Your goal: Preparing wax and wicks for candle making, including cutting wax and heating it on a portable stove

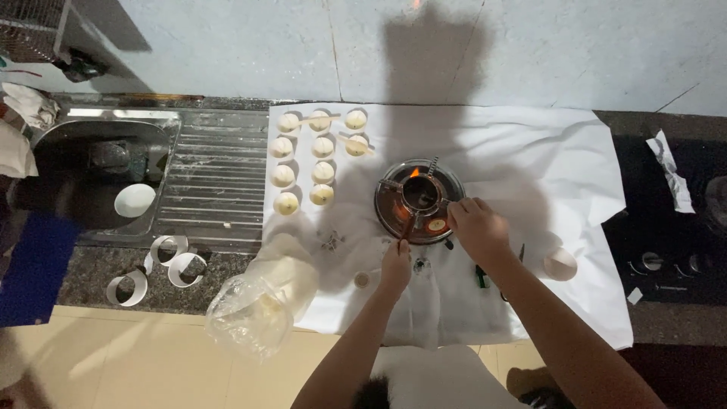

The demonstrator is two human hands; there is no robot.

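Both hands work over a small round metal burner (419, 200) that stands on a white sheet (530, 167) spread across the counter (91, 276), probably to catch drips and keep the stone clean. A flame shows at the burner's middle, under a little dark cup. The left hand (395, 266) is curled closed, pinching a thin stick (407, 227) whose far end reaches into the burner's pan, held long, it seems, to keep the fingers back from the heat. The right hand (475, 227) rests at the burner's right rim with fingers bent and gathered (what they grip, if anything, is hidden), likely steadying it. To the left of the burner, pale round cups (303, 163) stand in tidy rows on the sheet, some with sticks laid across their tops. Nearer the counter's front edge lie a crumpled clear plastic bag (250, 310) and white paper rings (159, 265); a steel sink (106, 174) with a white bowl (135, 200) sits well apart at far left.
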